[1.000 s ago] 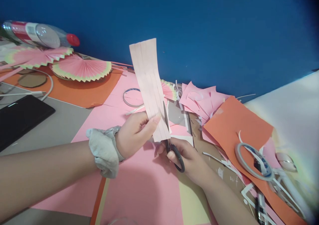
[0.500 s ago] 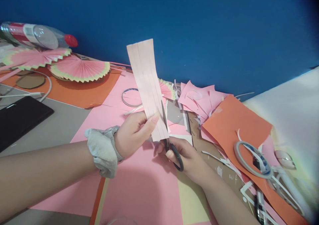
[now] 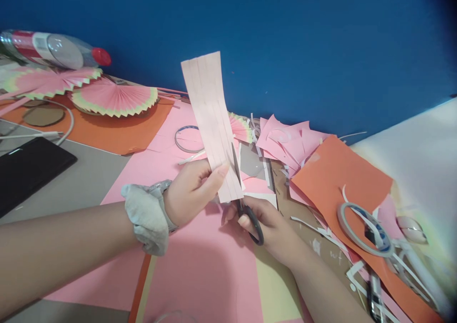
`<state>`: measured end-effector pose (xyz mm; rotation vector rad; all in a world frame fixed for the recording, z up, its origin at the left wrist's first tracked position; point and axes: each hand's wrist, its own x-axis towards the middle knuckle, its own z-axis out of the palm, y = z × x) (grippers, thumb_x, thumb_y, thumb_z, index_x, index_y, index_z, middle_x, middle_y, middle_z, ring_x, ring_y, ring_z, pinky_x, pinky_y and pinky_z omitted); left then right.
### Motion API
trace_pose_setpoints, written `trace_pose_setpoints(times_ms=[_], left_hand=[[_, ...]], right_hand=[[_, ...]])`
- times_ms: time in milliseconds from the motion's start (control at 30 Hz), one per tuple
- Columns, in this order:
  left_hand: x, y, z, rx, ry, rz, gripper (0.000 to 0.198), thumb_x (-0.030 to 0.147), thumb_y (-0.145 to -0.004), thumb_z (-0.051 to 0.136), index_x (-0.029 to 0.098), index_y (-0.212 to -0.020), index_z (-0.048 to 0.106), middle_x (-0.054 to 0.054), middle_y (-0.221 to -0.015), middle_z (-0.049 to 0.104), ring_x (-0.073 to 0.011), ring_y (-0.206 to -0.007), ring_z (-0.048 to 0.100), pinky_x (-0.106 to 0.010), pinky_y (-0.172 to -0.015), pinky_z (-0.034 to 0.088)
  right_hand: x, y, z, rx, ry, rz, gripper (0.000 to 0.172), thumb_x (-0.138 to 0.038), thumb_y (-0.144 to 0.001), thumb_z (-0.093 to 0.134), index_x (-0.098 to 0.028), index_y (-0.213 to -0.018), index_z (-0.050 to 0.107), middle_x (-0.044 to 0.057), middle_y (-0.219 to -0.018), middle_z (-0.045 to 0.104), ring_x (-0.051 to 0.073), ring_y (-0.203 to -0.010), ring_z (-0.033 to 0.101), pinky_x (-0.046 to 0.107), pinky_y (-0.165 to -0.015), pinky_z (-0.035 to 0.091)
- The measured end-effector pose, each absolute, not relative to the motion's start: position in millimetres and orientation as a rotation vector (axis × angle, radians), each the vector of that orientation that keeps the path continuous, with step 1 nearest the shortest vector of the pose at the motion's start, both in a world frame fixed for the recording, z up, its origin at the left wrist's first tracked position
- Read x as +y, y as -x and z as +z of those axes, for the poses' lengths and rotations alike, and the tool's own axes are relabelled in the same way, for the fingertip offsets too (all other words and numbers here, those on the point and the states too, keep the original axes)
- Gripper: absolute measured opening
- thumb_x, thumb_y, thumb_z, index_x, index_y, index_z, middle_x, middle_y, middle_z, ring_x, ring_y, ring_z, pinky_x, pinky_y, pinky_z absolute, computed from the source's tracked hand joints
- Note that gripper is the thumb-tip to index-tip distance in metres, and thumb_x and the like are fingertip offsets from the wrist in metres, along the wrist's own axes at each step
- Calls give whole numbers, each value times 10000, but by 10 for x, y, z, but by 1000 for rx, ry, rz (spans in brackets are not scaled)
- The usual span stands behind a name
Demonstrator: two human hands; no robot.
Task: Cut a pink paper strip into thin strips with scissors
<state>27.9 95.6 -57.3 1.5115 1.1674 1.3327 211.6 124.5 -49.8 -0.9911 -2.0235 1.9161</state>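
A pale pink strip of paper [image 3: 209, 108], marked with lengthwise lines, is pinched near its lower end by my left hand [image 3: 194, 189], thumb in front. My right hand [image 3: 264, 223] grips black-handled scissors [image 3: 254, 225], its fingers in the loops. The blades point up along the strip's right edge, with a narrow sliver of paper beside them. Part of the left fingers is hidden behind the strip. Under both hands lies a large pink sheet [image 3: 193, 270], with a pale yellow sheet [image 3: 276, 280] at its right.
Pleated pink-and-yellow paper fans [image 3: 116, 96] and a bottle [image 3: 64, 51] lie at the back left, near a black phone [image 3: 35, 170]. Orange paper [image 3: 342, 170], a tape roll [image 3: 364, 230], a mouse [image 3: 412, 228] and paper scraps lie at right. A blue wall [image 3: 285, 51] rises behind.
Almost nothing differs. The strip's top edge sits slightly higher in view, and the camera view has shifted a little. Both hands keep their holds.
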Motion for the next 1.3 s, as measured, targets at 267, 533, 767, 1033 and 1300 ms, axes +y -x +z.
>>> trace_pose_setpoints(times_ms=[267,533,767,1033,1300], left_hand=[[961,-277,-565,1031,-1513,1316,433,304,-961,329,153,-616,544,27,-510,571,-66,-462,480,-189,-446,340],[968,-278,-558,1017,-1526,1308,448,283,-964,327,152,-595,545,26,-518,582,-66,-489,495,-186,-493,375],[971,-277,-569,1017,-1532,1296,445,294,-961,334,142,-606,556,24,-530,595,-66,-501,517,-182,-511,403],[969,-268,-584,1007,-1409,1340,359,335,-937,397,151,-674,558,15,-565,592,-83,-526,529,-195,-501,409],[974,-276,-570,1085,-1322,1390,404,362,-944,366,156,-616,480,34,-512,474,-66,-472,443,-199,-482,369]], right_hand=[[1244,-2116,-512,-2034,960,1892,441,-598,-829,505,-166,-745,520,-2,-690,513,109,-549,456,230,-515,355],[1242,-2096,-489,-2024,964,1902,460,-622,-819,498,-168,-741,507,-11,-669,485,114,-568,449,228,-536,365],[1241,-2108,-524,-2008,955,1914,445,-602,-831,497,-164,-755,511,-10,-677,487,115,-548,461,241,-543,361],[1234,-2116,-533,-1968,952,1936,406,-555,-851,504,-168,-729,504,-23,-616,472,118,-532,464,243,-533,356],[1236,-2107,-503,-1976,979,1942,434,-591,-809,541,-164,-743,509,-17,-669,471,107,-569,418,224,-529,331]])
